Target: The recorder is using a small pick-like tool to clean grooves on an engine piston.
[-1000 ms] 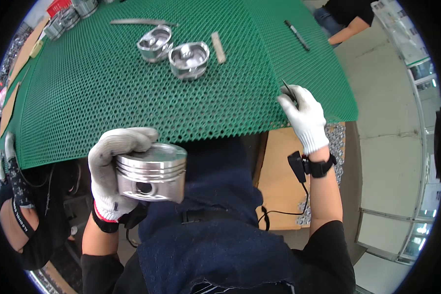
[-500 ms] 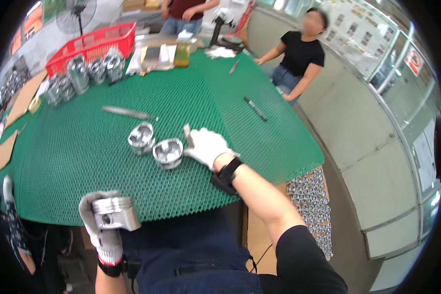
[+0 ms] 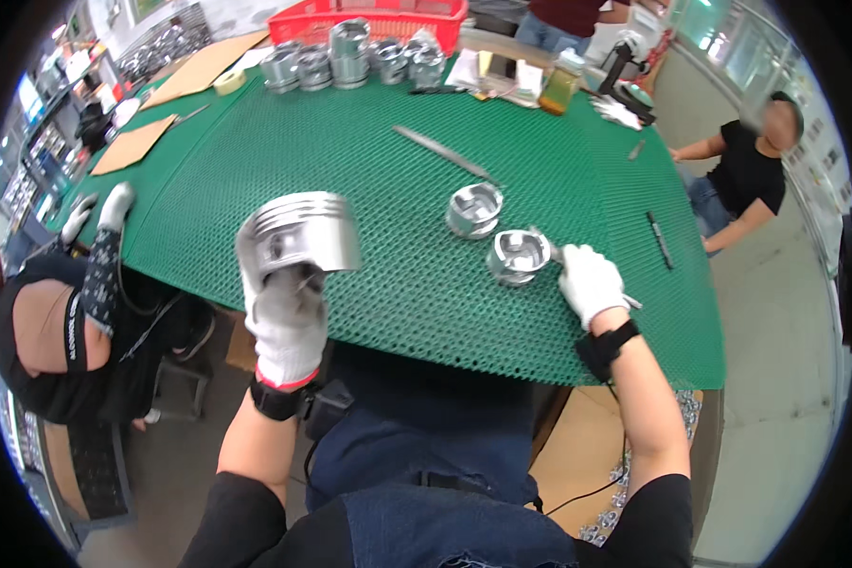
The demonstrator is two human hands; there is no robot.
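Observation:
My left hand (image 3: 289, 327), in a white glove with grey fingers, grips a silver piston (image 3: 312, 232) and holds it up above the mat's near edge. The piston's ring grooves are at the top, its skirt pointing down. Two more pistons, the farther one (image 3: 473, 210) and the nearer one (image 3: 518, 257), stand on the green mat (image 3: 398, 284) with hollow sides up. Just right of the nearer piston lies my right hand (image 3: 592, 284), white-gloved, fingers closed around a slender grey tool (image 3: 633, 302). Most of that tool is hidden by the glove.
Farther back lie a long metal tool (image 3: 443, 152) and a black marker (image 3: 659, 240). Several pistons (image 3: 350, 66) stand before a red basket (image 3: 369, 26), near a jar of yellowish liquid (image 3: 562, 83). Cardboard (image 3: 134, 145) lies far left. One person (image 3: 52, 322) sits left, another (image 3: 748, 175) right.
My left hand has raised its piston from near my lap to above the mat's edge. The view has swung left. My right hand stays beside the nearer standing piston.

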